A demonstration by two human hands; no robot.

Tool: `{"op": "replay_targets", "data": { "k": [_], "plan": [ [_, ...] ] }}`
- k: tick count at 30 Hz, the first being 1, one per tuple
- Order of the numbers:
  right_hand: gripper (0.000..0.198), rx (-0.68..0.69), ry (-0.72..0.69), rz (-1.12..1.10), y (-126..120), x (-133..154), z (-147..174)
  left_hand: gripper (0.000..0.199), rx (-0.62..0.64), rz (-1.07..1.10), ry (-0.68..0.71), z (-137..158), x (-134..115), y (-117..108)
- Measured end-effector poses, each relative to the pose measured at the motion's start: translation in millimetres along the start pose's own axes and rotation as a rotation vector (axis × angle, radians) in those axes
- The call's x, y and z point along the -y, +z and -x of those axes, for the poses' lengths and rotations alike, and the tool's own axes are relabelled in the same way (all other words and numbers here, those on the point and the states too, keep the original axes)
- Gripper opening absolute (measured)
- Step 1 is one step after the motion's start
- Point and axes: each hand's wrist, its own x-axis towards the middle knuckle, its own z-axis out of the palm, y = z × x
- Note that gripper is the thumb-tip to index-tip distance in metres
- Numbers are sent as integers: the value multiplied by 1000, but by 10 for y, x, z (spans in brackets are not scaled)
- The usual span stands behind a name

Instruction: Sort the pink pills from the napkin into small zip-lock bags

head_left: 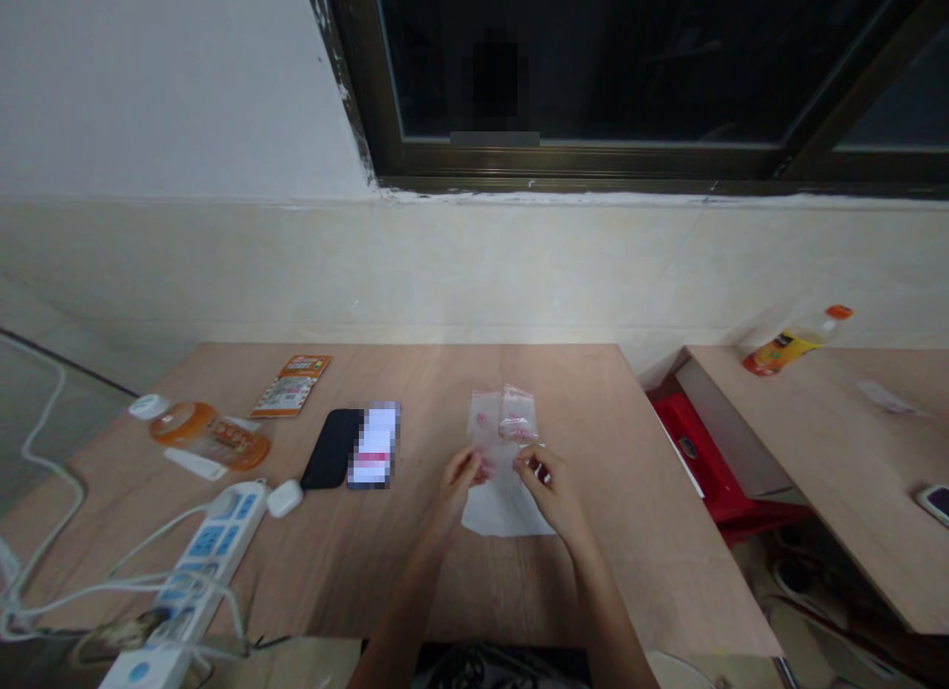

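Observation:
My left hand [458, 474] is closed in a pinch at the lower left edge of a clear plastic bag [483, 414] with red print. A second small plastic bag [518, 419], also marked in red, lies beside it and partly overlaps it. Over the right side of a white sheet of paper [508, 509], my right hand [550, 486] has its thumb and fingers curled together. Whatever sits between those fingertips is too small to make out. The paper rests on the wooden table [593, 570], below both bags.
To the left are a dark phone [331, 450], a lit screen [375, 446], an orange packet [292, 386], an orange drink bottle [212, 434], a white charger [285, 498] and a power strip [197, 570] with cables. Another table at right holds a bottle [792, 345].

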Motion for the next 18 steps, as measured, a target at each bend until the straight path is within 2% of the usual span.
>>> {"op": "replay_targets", "data": {
  "k": [7,12,18],
  "plan": [
    [30,-218,105,-147,93,-219,-20,47,-16,7,56,87,-236,9],
    [31,-157,69,-157,137,-202,-19,48,-18,-63,125,88,-289,18],
    [39,-183,143,-321,287,-321,-89,47,40,-196,209,148,-357,-12]
  ]
}}
